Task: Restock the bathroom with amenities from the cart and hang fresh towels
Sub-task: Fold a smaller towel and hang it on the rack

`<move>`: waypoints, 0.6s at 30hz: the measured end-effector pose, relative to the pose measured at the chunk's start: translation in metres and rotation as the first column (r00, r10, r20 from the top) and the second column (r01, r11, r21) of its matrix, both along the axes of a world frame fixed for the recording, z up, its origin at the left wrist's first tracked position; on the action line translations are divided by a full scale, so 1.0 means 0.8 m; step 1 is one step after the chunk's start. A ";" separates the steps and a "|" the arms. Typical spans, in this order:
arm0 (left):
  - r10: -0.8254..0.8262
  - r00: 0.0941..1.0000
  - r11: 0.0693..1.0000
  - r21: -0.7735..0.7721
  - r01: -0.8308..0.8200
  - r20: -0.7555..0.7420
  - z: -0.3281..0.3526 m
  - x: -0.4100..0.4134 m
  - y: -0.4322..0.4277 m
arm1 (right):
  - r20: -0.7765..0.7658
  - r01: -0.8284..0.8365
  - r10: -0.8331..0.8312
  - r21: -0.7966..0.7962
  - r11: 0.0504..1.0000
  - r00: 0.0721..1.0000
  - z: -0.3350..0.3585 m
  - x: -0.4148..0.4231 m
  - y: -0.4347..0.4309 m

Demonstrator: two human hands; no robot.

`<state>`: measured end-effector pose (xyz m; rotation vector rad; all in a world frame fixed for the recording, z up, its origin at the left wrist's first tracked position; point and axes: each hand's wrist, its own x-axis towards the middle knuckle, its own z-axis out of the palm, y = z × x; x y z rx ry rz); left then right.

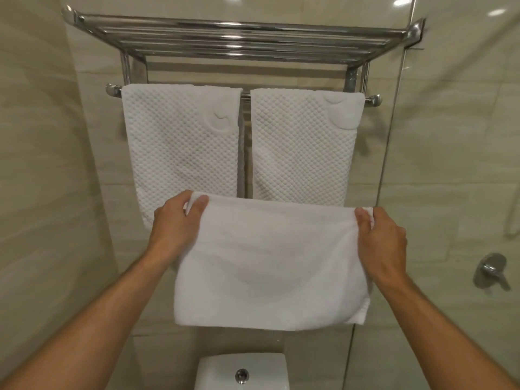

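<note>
done: two towels (183,142) on rail (244,94) | now: left hand (177,220), right hand (380,235) pinch third towel (267,263) corners | left: hang it; amenities unseen

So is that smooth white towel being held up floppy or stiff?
Probably floppy: the smooth white folded towel sags between the left hand and right hand pinching its top corners. Likely light too, since fingertip pinches carry it.
</note>
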<state>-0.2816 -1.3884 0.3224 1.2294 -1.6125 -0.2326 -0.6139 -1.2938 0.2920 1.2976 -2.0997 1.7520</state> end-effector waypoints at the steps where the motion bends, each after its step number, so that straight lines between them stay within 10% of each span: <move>1: -0.004 1.000 1.000 0.021 0.005 -0.006 -0.001 -0.003 0.001 | 0.015 0.007 -0.007 0.001 1.000 1.000 -0.001 0.001 0.000; 18: -0.236 0.970 0.960 -0.143 0.242 0.061 0.006 -0.105 0.086 | -0.160 -0.346 0.332 -0.072 0.935 0.930 0.033 0.160 0.033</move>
